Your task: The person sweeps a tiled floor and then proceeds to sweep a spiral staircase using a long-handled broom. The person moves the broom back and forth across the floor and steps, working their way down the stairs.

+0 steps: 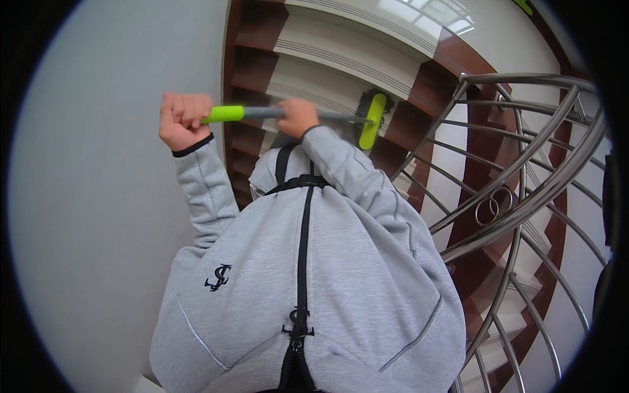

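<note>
A broom with a grey pole (339, 116) slants across the stairs in front of me. My left hand (185, 120) is wrapped around the end of its bright green grip (223, 114), close to the wall. Farther along, my right hand (298, 118) closes over the pole. The green broom head (375, 118) and its dark bristles (365, 104) lie over a step, near the brown border on the right. Part of the pole is covered by my right hand.
Pale stair treads (339, 69) with grooved edges and brown borders fill the space ahead. A plain wall (113, 196) rises on the left. Curved metal railings (540, 201) stand at the right, with more steps (501, 339) beyond them. A glossy floor (422, 14) reflects windows at the top.
</note>
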`<state>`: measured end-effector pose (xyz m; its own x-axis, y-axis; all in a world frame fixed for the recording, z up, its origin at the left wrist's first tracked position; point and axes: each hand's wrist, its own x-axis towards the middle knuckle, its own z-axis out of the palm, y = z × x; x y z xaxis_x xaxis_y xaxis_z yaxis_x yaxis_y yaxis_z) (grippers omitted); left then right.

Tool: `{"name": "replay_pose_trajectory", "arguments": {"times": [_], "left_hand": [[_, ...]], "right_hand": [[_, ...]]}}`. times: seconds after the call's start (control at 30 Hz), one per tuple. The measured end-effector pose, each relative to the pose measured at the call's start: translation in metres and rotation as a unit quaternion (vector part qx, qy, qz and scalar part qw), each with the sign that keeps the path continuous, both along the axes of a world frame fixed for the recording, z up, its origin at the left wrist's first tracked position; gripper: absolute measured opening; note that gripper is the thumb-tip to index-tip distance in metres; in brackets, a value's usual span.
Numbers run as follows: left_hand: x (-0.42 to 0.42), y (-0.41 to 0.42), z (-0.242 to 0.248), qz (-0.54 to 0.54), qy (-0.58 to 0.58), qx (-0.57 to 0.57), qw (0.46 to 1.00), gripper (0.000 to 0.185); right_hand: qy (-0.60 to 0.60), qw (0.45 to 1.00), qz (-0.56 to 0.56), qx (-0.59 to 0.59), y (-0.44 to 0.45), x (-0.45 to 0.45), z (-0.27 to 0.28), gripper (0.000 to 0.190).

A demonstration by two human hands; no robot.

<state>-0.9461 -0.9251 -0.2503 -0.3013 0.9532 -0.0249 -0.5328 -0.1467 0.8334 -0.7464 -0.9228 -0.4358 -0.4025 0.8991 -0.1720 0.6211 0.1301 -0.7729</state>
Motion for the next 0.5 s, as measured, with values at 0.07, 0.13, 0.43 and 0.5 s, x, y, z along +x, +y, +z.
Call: {"name": "replay_pose_trajectory", "arguments": {"times": [0.07, 0.13, 0.43, 0.5], "left_hand": [[-0.008, -0.004, 0.0, 0.015, -0.011, -0.011, 1.0, 0.048], [-0.004, -0.004, 0.003, 0.011, -0.02, -0.012, 1.0, 0.048], [0.031, -0.012, 0.032, -0.087, 0.012, 0.029, 0.996, 0.05], [0.042, -0.011, 0.037, -0.157, 0.014, 0.054, 0.986, 0.05]], "right_hand": [[0.016, 1.0, 0.004, 0.002, -0.004, -0.005, -0.004, 0.026], [0.007, 1.0, 0.003, -0.009, -0.005, -0.006, -0.004, 0.023], [0.014, 0.998, -0.057, -0.036, -0.016, 0.014, 0.01, 0.018], [0.021, 0.996, -0.083, -0.005, -0.02, 0.03, 0.013, 0.021]]}}
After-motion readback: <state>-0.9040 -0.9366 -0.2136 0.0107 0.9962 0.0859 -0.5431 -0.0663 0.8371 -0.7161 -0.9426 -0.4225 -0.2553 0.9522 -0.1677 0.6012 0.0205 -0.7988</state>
